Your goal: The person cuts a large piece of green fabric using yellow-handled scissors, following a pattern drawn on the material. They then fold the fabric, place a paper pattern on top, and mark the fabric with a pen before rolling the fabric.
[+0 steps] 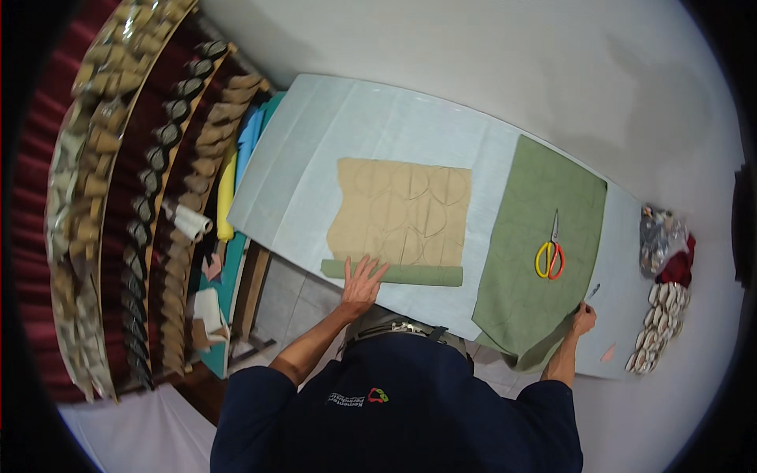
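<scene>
My left hand lies flat with fingers spread over the rolled green strip along the near edge of a beige sheet. Round outlines are marked on that sheet. To the right, a green cloth covers part of the table and droops over the near edge. My right hand is closed on the right border of this cloth, fingers pinched together. Scissors with one yellow and one red handle rest on the cloth, blades pointing away. Just beyond my right fingers lies a small dark item, too small to name.
The pale table runs along a white wall. Racks of shoes stand at left, beside yellow and blue rolls and white rolls. Plastic bags and a pile of whitish pieces sit at the right end.
</scene>
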Demonstrator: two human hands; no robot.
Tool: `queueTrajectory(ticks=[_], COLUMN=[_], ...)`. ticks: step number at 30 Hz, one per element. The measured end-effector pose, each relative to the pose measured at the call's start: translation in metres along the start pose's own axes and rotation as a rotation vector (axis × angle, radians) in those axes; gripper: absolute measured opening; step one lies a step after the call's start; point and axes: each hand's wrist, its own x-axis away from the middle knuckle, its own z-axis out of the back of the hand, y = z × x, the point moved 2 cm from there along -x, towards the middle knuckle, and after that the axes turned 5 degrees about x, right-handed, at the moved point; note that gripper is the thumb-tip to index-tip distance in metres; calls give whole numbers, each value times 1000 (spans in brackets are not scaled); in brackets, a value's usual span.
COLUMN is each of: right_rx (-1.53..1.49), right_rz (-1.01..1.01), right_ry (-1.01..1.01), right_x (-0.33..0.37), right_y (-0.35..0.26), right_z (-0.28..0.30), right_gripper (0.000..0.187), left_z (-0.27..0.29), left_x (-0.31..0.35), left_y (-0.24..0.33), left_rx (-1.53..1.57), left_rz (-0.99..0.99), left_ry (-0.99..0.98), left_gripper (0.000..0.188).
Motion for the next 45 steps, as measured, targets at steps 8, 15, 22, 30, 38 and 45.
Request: queueTrajectory(ticks=[8, 15, 22, 30, 38, 45], right_rx=[-926, -847, -646, -510, -618, -597], right_rz=[-2, 823, 999, 1185, 990, 1037], right_ry=[-67, -985, -1051, -1044, -618, -730], right_x=[67, 338, 377, 367, 323, 327], right_y=[-153, -409, -475, -485, -520, -522], right_z=[-3, -20, -50, -59, -78, -80], right_gripper=[23, 20, 26, 25, 26, 36], left_z=[-9, -9, -9, -1, 9, 9], left_x=[13, 20, 18, 11, 3, 0], left_y=[20, 1, -10, -25, -45, -60], left_rx=[-30, 83, 154, 204, 253, 227], left_rz=[401, 475, 451, 399, 253, 193], left_ry=[135, 191, 158, 68, -5, -79], left_gripper=[69, 75, 74, 85, 80, 78])
